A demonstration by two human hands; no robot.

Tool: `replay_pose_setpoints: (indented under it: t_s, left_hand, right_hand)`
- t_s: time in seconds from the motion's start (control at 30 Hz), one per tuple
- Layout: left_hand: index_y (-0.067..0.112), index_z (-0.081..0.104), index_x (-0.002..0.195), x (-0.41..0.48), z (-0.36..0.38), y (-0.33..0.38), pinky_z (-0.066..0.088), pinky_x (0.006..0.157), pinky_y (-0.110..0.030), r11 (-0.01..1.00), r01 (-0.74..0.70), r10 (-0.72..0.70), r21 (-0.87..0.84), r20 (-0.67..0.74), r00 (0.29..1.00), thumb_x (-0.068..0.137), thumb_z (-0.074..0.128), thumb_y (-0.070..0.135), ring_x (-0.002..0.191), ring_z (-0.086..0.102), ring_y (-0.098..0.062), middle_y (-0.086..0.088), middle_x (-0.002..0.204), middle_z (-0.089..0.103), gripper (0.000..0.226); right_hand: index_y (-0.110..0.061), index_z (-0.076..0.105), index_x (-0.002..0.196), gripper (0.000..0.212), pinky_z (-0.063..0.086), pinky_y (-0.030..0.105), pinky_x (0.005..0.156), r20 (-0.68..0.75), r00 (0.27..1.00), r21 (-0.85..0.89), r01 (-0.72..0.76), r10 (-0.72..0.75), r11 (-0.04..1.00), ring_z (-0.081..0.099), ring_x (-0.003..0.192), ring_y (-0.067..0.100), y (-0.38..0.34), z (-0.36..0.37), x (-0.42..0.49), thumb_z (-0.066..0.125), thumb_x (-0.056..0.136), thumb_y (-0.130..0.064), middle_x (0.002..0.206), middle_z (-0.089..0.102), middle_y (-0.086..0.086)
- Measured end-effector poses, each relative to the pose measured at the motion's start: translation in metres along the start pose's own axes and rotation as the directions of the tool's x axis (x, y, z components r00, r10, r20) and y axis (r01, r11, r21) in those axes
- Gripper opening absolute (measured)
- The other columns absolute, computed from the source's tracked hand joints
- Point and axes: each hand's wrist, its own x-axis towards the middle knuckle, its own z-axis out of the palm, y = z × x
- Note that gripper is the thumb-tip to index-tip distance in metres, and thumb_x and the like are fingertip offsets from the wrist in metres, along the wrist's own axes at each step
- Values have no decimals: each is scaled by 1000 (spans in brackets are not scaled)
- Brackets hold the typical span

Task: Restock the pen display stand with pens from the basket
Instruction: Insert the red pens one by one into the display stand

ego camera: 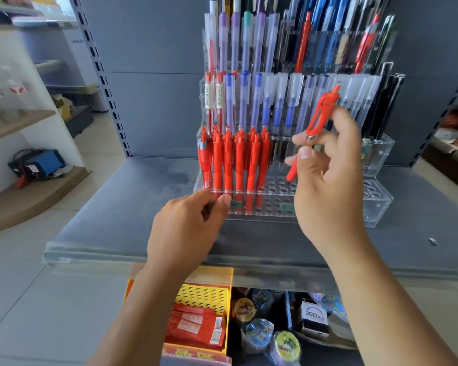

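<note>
Red pens (233,162) fill the left holes of the clear display stand (378,204); many are empty. Right hand (328,186) pinches one more pen (318,116) above them; left hand (188,233) curls its fingers at the stand's base, hold unclear.

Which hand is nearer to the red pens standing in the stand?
Left. The left hand is at the foot of the red pens; the right hand holds a loose pen farther right.

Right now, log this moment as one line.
right hand: pinches red pen over display stand | left hand: at stand's front edge, grip unclear | front rows: stocked pens left, empty holes right
</note>
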Motion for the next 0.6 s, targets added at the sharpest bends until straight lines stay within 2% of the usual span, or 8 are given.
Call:
replay_pose_setpoints:
  t_s: [0.13,0.23,0.4,0.5,0.6]
  left_hand:
    - [21,57,67,0,1,-1,36,46,-27,1000,-3,3,9,2,1000,96,50,51,49,50,-14,6,52,52,43]
    - [21,57,66,0,0,-1,33,46,-25,1000,-8,8,10,3,1000,96,50,50,48,49,-13,8,51,51,42]
    - [19,58,66,-1,0,0,31,46,-24,1000,-20,20,10,-1,1000,96,52,47,47,49,-15,8,51,51,41]
    - [19,59,67,0,0,-1,39,45,-30,1000,-29,29,8,2,1000,97,51,47,48,51,-16,6,52,53,41]
    - [19,59,67,0,0,-1,45,47,-35,1000,-29,29,11,-2,1000,97,51,47,48,52,-16,5,53,54,41]
  right_hand:
    - [-24,18,154,65,58,41,72,-9,1000,49,-10,10,999,67,84,19,-3,2,3,46,101,0,110,59,3]
    - [-27,13,156,75,58,45,64,5,1000,63,-12,11,998,64,75,23,-5,5,3,47,98,5,117,55,11]
    - [-31,15,155,76,59,42,61,29,1000,53,-6,4,999,65,77,21,-3,9,4,50,98,4,116,54,7]
    - [-41,13,151,79,60,36,67,64,998,48,1,-4,999,63,79,18,-2,11,3,53,97,2,114,55,7]
    - [-42,18,151,79,56,26,69,112,994,34,2,-6,999,62,85,14,1,14,2,56,96,1,106,56,3]
